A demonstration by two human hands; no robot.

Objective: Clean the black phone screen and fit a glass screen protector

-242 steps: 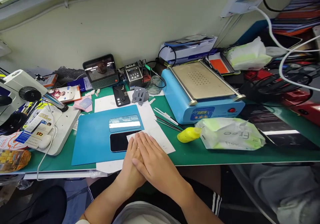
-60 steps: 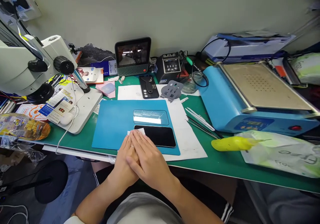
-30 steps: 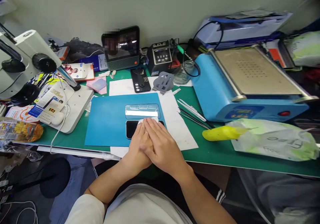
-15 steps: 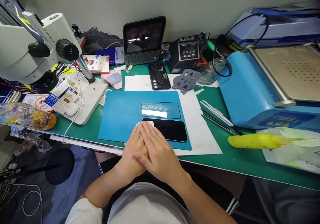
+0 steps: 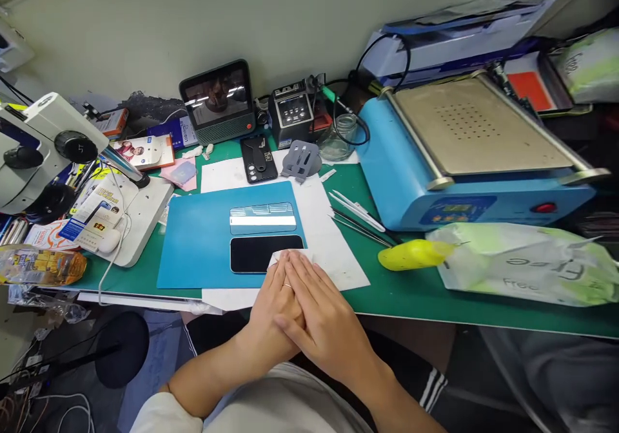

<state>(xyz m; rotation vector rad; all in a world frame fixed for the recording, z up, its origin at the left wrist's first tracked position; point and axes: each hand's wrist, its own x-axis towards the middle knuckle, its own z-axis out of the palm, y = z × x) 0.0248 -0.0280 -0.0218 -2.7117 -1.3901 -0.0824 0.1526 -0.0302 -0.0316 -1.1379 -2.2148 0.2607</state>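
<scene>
On a blue mat (image 5: 188, 240) lies a phone (image 5: 251, 254) with its dark screen up. My left hand (image 5: 273, 310) and my right hand (image 5: 331, 314) are pressed together over the phone's right end, the right lying on top of the left. Under their fingertips a folded white wipe (image 5: 277, 256) sticks out, and both hands press it down. The fingers hide most of it. Just beyond the phone rests a clear, dark-edged screen glass (image 5: 262, 219), apart from it.
Beyond the mat are a black phone case (image 5: 258, 158) and a grey stand (image 5: 300, 161). To the right lie tweezers (image 5: 358, 211), a yellow bottle (image 5: 411, 256), a wipes pack (image 5: 522, 262) and a blue heating plate machine (image 5: 401, 194). A microscope (image 5: 72, 146) stands left.
My hands and the wipe have slid from the phone's left end to its right end. The view has turned to the right, showing more of the blue machine and the wipes pack.
</scene>
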